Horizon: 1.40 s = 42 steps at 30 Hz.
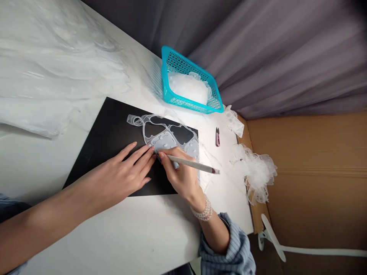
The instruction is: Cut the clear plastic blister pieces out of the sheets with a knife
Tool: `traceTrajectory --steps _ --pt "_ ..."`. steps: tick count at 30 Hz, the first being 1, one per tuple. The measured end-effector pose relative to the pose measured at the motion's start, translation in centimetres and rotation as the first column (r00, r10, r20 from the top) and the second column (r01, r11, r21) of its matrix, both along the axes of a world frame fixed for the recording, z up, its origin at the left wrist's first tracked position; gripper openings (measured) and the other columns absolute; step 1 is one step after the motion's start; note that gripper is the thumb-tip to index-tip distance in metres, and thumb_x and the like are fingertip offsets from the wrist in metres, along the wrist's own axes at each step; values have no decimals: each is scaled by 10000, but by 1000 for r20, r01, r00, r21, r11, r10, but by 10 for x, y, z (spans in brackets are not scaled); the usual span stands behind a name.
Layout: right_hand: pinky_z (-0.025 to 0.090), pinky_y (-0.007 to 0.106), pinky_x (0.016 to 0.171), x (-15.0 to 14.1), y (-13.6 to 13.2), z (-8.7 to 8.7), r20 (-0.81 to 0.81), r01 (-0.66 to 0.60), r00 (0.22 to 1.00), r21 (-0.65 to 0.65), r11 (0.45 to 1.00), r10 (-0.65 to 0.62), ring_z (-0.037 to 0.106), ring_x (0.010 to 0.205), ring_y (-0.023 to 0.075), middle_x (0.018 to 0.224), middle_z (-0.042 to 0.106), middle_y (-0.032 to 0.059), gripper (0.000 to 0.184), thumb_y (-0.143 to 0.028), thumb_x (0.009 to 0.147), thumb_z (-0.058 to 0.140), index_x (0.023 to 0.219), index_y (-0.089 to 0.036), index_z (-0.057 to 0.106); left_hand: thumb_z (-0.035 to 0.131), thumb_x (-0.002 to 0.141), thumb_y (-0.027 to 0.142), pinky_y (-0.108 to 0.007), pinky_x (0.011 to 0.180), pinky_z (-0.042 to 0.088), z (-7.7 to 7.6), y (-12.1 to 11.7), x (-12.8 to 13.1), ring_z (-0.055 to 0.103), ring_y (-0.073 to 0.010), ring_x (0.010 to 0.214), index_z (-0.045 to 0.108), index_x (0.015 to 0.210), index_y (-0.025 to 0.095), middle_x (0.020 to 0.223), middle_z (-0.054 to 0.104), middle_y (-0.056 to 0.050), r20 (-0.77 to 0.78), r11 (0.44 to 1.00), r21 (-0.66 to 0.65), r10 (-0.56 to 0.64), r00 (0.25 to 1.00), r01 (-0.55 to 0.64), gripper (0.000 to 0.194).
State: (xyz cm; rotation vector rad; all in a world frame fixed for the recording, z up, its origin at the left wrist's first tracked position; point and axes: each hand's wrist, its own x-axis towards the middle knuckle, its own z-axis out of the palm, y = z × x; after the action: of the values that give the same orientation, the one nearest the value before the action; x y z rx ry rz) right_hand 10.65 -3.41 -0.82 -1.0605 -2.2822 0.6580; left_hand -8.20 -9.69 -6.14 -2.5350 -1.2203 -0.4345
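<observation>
My left hand [130, 170] lies flat with its fingers spread on a black board [106, 133], fingertips at the edge of a sheer white lace piece [162, 140]. The lace has cut-out openings, small raised spots and a curled strip at its upper left. In my right hand [179, 173] is a slim whitish pencil [197, 164], pinched between thumb and fingers. Its back end, with a dark reddish band, points right. The working tip is down by the lace edge, close to my left fingertips, and is too small to make out. My right hand covers part of the lace.
Beyond the board, a turquoise basket [190, 102] holds white fabric pieces [187, 87]. Pink-handled thread snips [217, 137] lie to the right, near a ruffled white fabric bunch [256, 173] by the cardboard [309, 152]. Sheer white fabric [51, 65] spreads over the left of the table.
</observation>
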Motion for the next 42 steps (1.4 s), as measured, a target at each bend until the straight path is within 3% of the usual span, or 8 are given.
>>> traceTrajectory --steps 7,12,18,24,28,32,37,42 --pt "566 301 730 -5 1 -8 64 -64 997 184 981 53 659 754 155 838 748 47 190 -176 1014 525 903 -177 680 431 988 191 -557 1046 510 8 0 1 631 -388 1247 653 1299 33 1307 683 -246 -5 999 12 -34 999 35 414" --pt "564 301 746 -4 -1 -12 119 -85 991 237 968 58 628 769 153 856 723 57 199 -181 1037 476 934 -176 646 438 973 188 -585 1087 469 5 -2 2 608 -417 1260 648 1286 -11 1278 677 -275 -10 998 -34 -47 999 47 426" --pt "547 306 687 4 -8 -15 198 -128 977 276 953 74 571 720 157 789 671 56 203 -146 1035 448 933 -161 623 420 922 116 -583 1069 490 7 -3 1 600 -423 1268 711 1183 37 1309 656 -264 -5 996 -60 -65 998 65 399" --pt "589 336 825 2 -9 -11 333 -226 936 320 920 114 639 916 206 903 699 117 263 -136 1043 428 1160 -67 653 460 864 98 -581 1082 485 6 -2 -1 601 -422 1259 750 1077 68 1235 698 -231 9 994 -58 -88 996 88 361" --pt "550 408 1026 2 -14 -9 435 -254 898 394 883 65 604 1239 281 1249 678 209 334 -121 1040 408 1275 -32 627 505 877 118 -573 1099 472 5 -3 1 596 -414 1265 744 1106 53 1222 709 -226 15 996 -53 -65 998 65 337" --pt "501 416 1129 2 -16 -11 500 -289 862 348 892 84 561 1353 271 1378 642 195 372 -93 1043 369 1328 -16 596 525 902 139 -558 1131 446 5 -3 2 585 -400 1281 739 1114 41 1235 700 -225 28 998 -57 -27 999 29 317" --pt "532 433 1094 2 -9 -8 535 -342 833 302 890 139 601 1314 293 1353 652 226 380 -87 1037 383 1346 7 584 484 916 143 -540 1146 439 9 -3 2 604 -381 1256 766 1015 73 1199 715 -199 31 997 -70 -36 999 38 306" --pt "553 424 1064 6 0 -8 381 -316 897 196 928 224 634 1266 253 1323 675 195 363 -102 1031 419 1344 -81 600 479 912 94 -478 1171 422 14 -3 3 596 -358 1280 728 1156 43 1287 684 -224 5 993 -115 -23 1000 23 352"
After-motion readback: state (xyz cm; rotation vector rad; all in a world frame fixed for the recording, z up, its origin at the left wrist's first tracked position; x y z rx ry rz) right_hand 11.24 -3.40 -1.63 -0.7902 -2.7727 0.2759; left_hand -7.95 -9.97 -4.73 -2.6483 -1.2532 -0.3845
